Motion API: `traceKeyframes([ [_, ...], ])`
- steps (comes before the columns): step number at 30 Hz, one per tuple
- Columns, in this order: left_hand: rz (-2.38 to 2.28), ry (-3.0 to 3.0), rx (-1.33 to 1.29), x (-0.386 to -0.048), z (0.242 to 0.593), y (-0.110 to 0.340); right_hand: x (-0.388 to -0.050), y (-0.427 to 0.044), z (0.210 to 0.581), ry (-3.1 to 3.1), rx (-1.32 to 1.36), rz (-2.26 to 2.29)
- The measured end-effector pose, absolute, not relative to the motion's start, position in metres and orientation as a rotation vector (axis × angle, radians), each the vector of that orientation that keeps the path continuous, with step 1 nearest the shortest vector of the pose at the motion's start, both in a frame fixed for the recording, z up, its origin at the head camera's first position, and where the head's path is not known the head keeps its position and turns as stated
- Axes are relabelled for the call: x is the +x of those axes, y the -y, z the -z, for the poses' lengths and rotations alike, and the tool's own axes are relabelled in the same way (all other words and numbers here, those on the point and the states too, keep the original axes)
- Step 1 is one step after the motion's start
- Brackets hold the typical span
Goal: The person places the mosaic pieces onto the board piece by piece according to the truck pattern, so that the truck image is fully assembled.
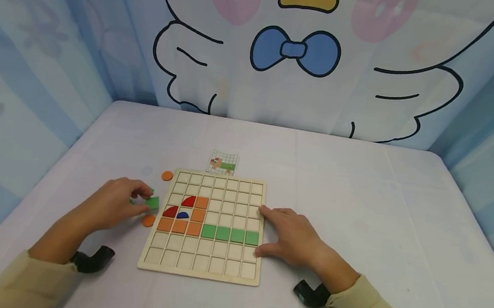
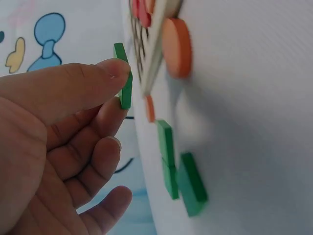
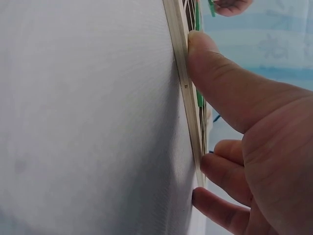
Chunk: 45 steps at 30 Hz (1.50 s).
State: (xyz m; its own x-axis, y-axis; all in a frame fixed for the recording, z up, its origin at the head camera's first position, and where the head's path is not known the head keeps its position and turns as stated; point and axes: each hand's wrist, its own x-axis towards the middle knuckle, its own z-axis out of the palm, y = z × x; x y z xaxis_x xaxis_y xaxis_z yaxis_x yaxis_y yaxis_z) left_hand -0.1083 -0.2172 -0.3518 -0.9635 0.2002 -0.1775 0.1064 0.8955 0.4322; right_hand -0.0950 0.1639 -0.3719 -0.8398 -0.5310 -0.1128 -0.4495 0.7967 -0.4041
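The left hand [image 1: 112, 203] pinches a green square piece [image 1: 152, 203] between thumb and finger, just left of the wooden grid board [image 1: 199, 274]; the left wrist view shows the piece [image 2: 126, 93] held edge-on above the table. Thumb and fingertips of the right hand [image 1: 294, 238] touch the board's right edge [image 3: 182, 63], fingers spread. On the board lie a row of orange squares [image 1: 179, 226] continued by green squares [image 1: 223, 233], with more orange squares [image 1: 198, 215] above, two red quarter-round pieces [image 1: 170, 211] and a blue half-round piece [image 1: 182, 215].
Several loose green pieces [image 2: 191, 186] lie on the table under the left hand. Orange discs [image 1: 167, 175] [image 1: 149, 220] sit along the board's left side. A small printed picture card [image 1: 222, 163] touches or nearly touches the board's back edge. A patterned curtain hangs behind.
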Motion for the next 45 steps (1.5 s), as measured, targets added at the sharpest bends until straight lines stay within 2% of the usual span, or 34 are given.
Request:
traceKeyframes([
  [13, -0.673, -2.800, 0.355, -0.118, 0.330, 0.164, -0.095, -0.163, 0.370, -2.756, -0.745, 0.544],
  [21, -0.707, -2.775, 0.526, -0.124, 0.335, 0.142, -0.095, -0.164, 0.371, -2.751, -0.758, 0.542],
  [31, -0.703, -2.698, 0.538, -0.125, 0.339, 0.111, -0.095, -0.164, 0.369, -2.750, -0.752, 0.536],
  [45, -0.671, -2.660, 0.808, -0.122, 0.347, 0.081, -0.095, -0.164, 0.369, -2.753, -0.766, 0.547],
])
